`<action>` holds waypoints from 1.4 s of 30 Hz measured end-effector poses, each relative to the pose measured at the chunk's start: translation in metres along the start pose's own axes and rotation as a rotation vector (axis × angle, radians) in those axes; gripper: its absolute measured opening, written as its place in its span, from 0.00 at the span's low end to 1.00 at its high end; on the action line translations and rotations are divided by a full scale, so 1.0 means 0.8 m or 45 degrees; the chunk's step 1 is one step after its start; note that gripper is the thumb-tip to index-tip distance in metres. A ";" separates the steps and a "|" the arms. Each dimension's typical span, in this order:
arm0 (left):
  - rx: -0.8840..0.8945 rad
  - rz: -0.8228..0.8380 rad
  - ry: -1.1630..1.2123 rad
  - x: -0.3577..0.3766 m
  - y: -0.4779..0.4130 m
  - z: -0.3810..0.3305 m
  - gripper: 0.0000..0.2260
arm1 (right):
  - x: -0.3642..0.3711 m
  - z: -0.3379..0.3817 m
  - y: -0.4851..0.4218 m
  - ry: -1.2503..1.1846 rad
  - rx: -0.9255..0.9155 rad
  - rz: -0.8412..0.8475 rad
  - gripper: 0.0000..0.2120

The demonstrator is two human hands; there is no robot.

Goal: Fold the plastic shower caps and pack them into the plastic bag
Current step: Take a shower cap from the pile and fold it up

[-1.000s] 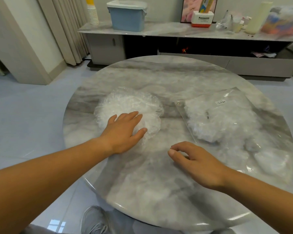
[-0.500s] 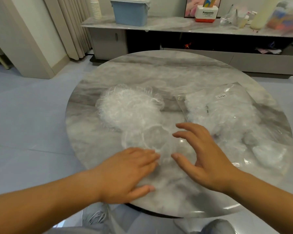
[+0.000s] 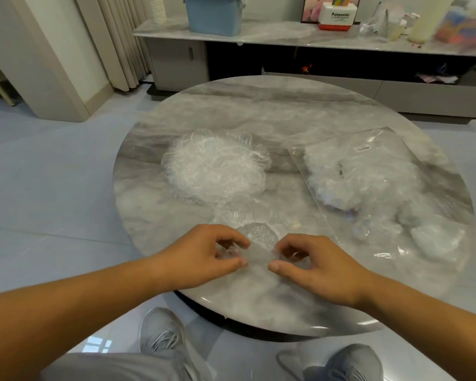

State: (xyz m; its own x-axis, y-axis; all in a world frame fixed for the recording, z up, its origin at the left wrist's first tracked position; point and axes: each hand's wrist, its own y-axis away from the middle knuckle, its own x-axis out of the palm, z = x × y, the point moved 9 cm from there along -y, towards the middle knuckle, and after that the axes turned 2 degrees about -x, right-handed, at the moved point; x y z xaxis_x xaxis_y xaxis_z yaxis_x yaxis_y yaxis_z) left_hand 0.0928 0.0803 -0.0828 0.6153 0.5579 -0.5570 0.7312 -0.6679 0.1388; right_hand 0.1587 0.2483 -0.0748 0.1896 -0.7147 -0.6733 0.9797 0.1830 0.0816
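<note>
Your left hand (image 3: 204, 257) and right hand (image 3: 316, 265) each pinch one shower cap (image 3: 257, 237), crosswise between them; plastic bag (image 3: 382, 188) sits nearer your right.

Two bare hands, left hand (image 3: 204, 254) and right hand (image 3: 322, 266), with short, plain thumbnails. Behind them a bare left arm (image 3: 66, 312) and a bare right arm (image 3: 437, 323), uncovered right out to the edge of the view. Below the left hand, a grey left shoe (image 3: 160, 334) with pale laces and a soft top. Next to it, light grey trousers (image 3: 116, 365) — a little creased. Below the right hand, a grey right shoe (image 3: 352, 361) of the same kind.
</note>
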 end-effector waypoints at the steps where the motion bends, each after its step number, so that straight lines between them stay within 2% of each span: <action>1: -0.054 -0.024 0.050 -0.003 -0.003 0.006 0.11 | 0.000 -0.003 -0.004 -0.036 0.032 -0.019 0.12; 3: -0.140 -0.051 0.140 -0.007 -0.011 0.015 0.10 | 0.000 -0.009 -0.011 -0.076 0.099 -0.066 0.08; 6: -0.260 -0.090 0.231 -0.010 -0.022 0.024 0.09 | -0.004 -0.020 -0.026 -0.023 0.193 -0.138 0.10; 9: -0.294 -0.132 0.065 -0.012 -0.033 0.027 0.08 | -0.010 -0.027 -0.036 0.178 0.238 -0.155 0.11; 12: -0.301 -0.159 -0.115 -0.017 -0.036 0.025 0.10 | -0.012 -0.029 -0.037 0.360 0.239 -0.149 0.05; 15: -0.277 -0.174 -0.406 -0.024 -0.037 0.016 0.15 | -0.017 -0.026 -0.035 0.419 0.266 -0.167 0.12; 18: -0.267 -0.194 -0.522 -0.030 -0.041 0.006 0.28 | -0.026 -0.006 -0.036 0.500 0.204 -0.203 0.22; 20: -0.300 -0.173 -0.409 -0.027 -0.046 0.007 0.40 | -0.029 0.009 -0.037 0.338 0.165 -0.254 0.22; 22: -0.379 -0.104 -0.134 -0.018 -0.048 0.011 0.49 | -0.027 0.013 -0.041 0.036 0.202 -0.287 0.23; 24: -0.432 -0.028 0.186 -0.008 -0.048 0.011 0.53 | -0.018 0.010 -0.045 -0.240 0.302 -0.258 0.28; 26: -0.441 0.029 0.363 -0.002 -0.048 0.010 0.54 | -0.009 0.002 -0.046 -0.575 0.434 -0.216 0.37; 28: -0.430 0.086 0.418 -0.001 -0.048 0.009 0.49 | -0.006 -0.010 -0.043 -0.880 0.571 -0.208 0.38; 31: -0.405 0.131 0.451 -0.001 -0.046 0.008 0.27 | -0.006 -0.025 -0.039 -1.092 0.699 -0.176 0.26; 33: -0.372 0.101 0.491 -0.004 -0.044 0.005 0.18 | -0.006 -0.032 -0.037 -1.129 0.724 -0.163 0.20; 38: -0.214 0.142 0.285 -0.004 -0.042 -0.008 0.08 | -0.016 -0.036 -0.031 -0.969 0.615 -0.190 0.21; 42: -0.217 0.091 0.263 -0.006 -0.044 -0.008 0.12 | -0.021 -0.028 -0.019 -0.551 0.408 -0.169 0.22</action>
State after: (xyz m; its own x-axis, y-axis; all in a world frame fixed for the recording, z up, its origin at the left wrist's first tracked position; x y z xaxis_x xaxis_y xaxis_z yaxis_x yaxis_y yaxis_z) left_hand 0.0663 0.1044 -0.0797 0.7014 0.6126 -0.3644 0.7119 -0.6266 0.3169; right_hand 0.1393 0.2725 -0.0809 0.0059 -0.9422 -0.3349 0.9549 -0.0941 0.2818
